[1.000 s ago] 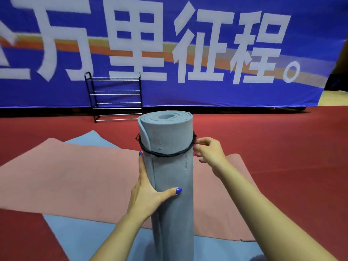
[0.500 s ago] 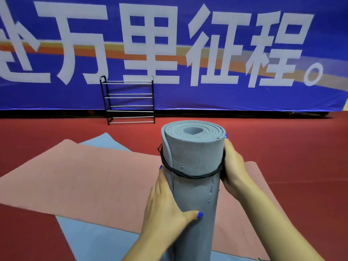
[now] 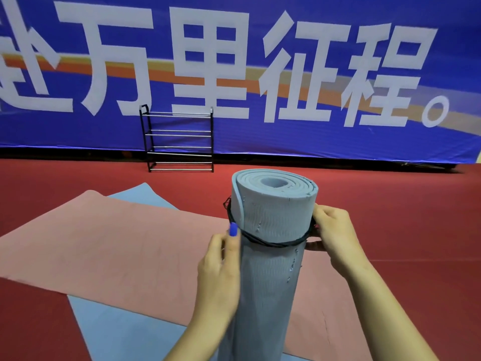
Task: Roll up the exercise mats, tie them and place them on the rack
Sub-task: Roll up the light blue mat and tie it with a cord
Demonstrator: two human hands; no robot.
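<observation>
A rolled grey-blue exercise mat (image 3: 270,269) stands upright in front of me. A black cord (image 3: 270,243) circles it near the top. My left hand (image 3: 221,272) presses against the roll's left side, fingers up at the cord. My right hand (image 3: 335,233) grips the roll's right side at the cord. A pink mat (image 3: 104,246) lies flat on the floor, across a flat light blue mat (image 3: 125,332). The black metal rack (image 3: 179,139) stands empty by the far wall.
Red floor (image 3: 403,243) spreads all around the mats. A large blue banner (image 3: 260,74) with white characters covers the far wall behind the rack.
The view has come closer to the rack and the roll. My left hand slid up the roll to the cord. My right hand stays at the cord on the right side.
</observation>
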